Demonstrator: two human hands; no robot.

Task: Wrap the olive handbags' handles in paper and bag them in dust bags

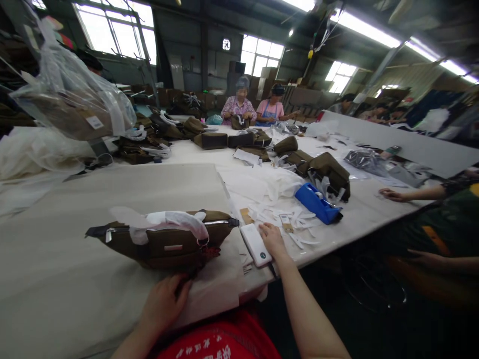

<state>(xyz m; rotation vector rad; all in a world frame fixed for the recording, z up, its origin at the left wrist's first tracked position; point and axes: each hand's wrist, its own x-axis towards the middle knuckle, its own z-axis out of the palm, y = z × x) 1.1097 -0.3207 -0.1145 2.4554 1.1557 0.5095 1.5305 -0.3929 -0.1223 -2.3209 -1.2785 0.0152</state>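
Note:
An olive-brown handbag (pixel 157 248) stands on the pale table covering, its zipper along the top and its handle wrapped in white material. My left hand (pixel 166 299) rests at the bag's lower front edge, fingers curled, their tips partly hidden; what they grip, if anything, I cannot make out. To the right of the bag lies a white rectangular device (pixel 256 245) with a dark cable at its near end. My right hand (pixel 272 239) lies beside its right edge, fingers bent over the table; whether they hold anything is unclear.
A blue tape dispenser (pixel 318 203) sits right of white strips and tags (pixel 299 224). More brown bags (pixel 329 172) lie farther back. A plastic-wrapped bag (pixel 75 107) is raised at left. Several people work around the table; one person's hand (pixel 392 195) rests at right.

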